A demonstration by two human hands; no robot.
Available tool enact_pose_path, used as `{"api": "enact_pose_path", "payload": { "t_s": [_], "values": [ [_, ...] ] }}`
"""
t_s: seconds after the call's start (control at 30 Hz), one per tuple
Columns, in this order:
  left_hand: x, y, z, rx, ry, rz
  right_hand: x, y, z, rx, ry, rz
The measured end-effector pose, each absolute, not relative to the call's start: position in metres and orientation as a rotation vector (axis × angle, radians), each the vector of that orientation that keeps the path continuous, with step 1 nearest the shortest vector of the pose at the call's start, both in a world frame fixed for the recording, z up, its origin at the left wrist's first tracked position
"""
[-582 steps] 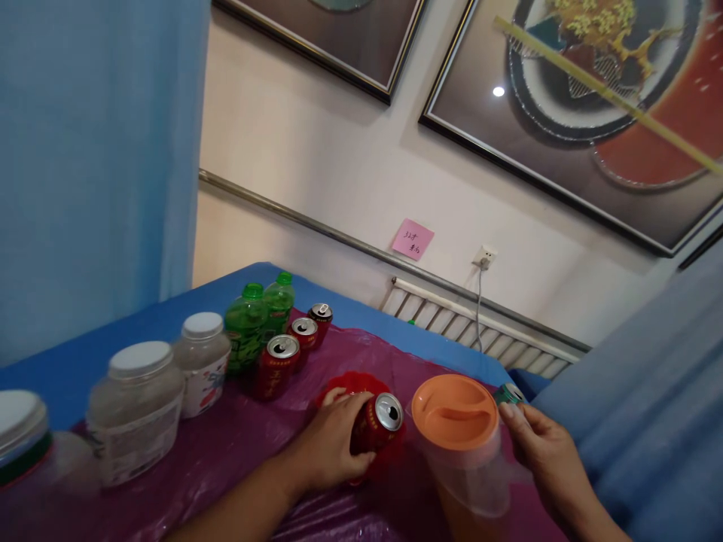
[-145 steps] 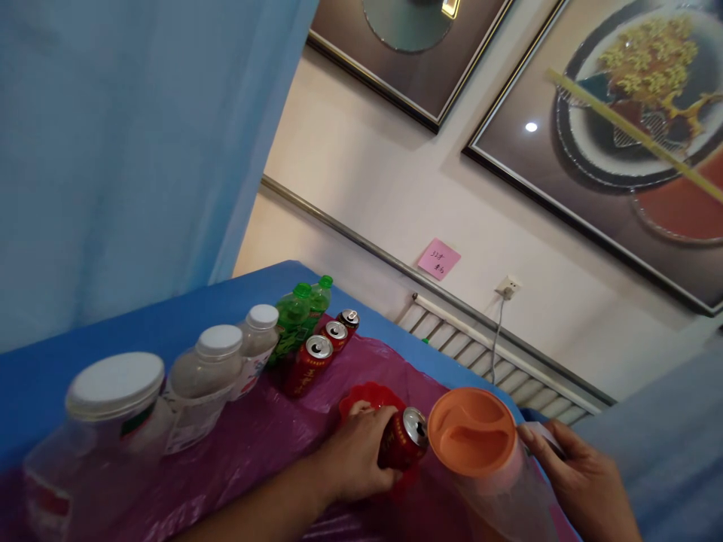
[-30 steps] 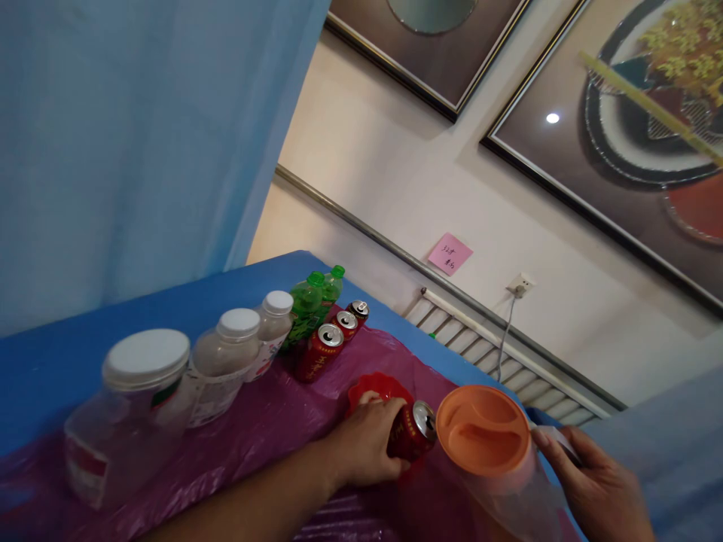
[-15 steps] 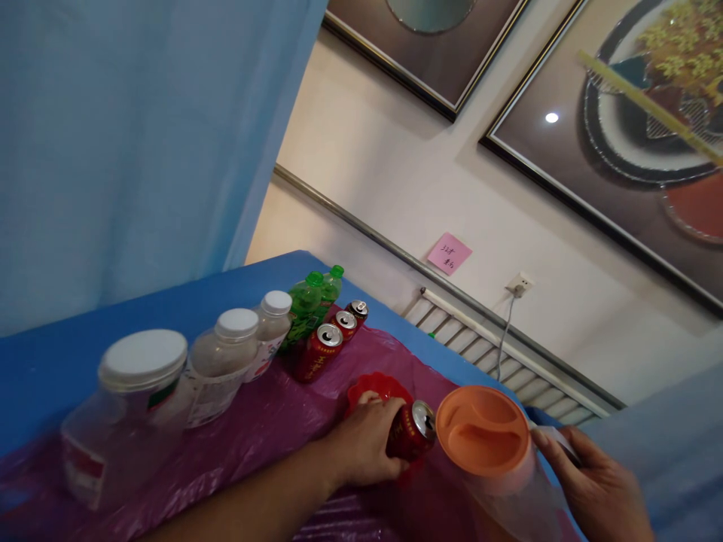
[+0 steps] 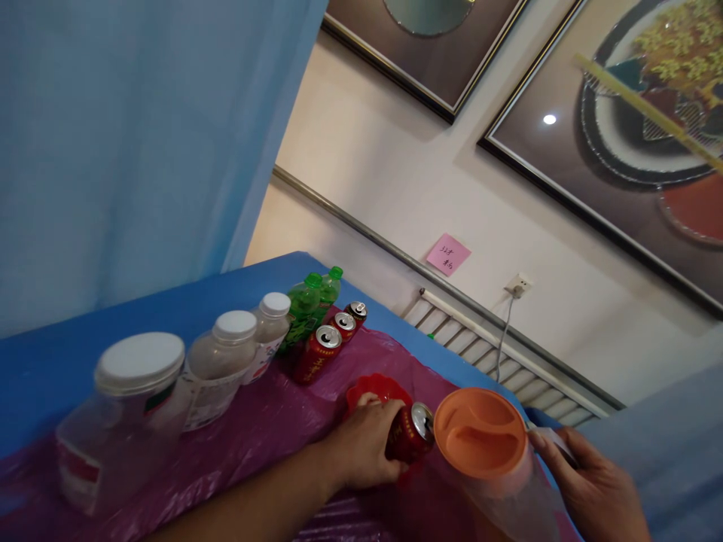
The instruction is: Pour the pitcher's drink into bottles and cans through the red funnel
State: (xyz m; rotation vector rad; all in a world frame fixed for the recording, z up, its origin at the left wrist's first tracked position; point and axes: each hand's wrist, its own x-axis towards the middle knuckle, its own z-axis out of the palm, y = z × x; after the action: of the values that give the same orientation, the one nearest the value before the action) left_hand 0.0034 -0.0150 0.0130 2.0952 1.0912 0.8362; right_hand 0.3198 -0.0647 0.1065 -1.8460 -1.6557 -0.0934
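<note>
My left hand (image 5: 370, 440) is wrapped round a red drink can (image 5: 407, 433) with an opened silver top, which leans to the right. Under and behind that hand shows the scalloped rim of a red bowl (image 5: 379, 388). The can's top is right by the orange lid of a translucent pitcher (image 5: 480, 433); whether they touch I cannot tell. On the pitcher's right side, my right hand (image 5: 599, 482) is closed round its pale handle. The pitcher's lower part runs out of view at the bottom.
Several white-capped clear jars (image 5: 138, 406) stand in a row at left. Beyond them are two green bottles (image 5: 305, 305) and three cans (image 5: 327, 342). Purple plastic sheeting (image 5: 248, 459) covers part of the blue table (image 5: 226, 290). A radiator (image 5: 463, 339) lines the wall behind.
Almost nothing differs. Both hands keep their holds on the can and the pitcher, and the whole view has shifted only slightly.
</note>
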Motion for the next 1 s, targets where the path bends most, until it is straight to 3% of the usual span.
{"api": "enact_pose_path", "payload": {
  "t_s": [1.0],
  "values": [
    [0.0018,-0.0167,0.0174,2.08,1.118,0.761,0.3157,-0.0647,0.1089,-1.831,-1.639,-0.087]
  ]
}}
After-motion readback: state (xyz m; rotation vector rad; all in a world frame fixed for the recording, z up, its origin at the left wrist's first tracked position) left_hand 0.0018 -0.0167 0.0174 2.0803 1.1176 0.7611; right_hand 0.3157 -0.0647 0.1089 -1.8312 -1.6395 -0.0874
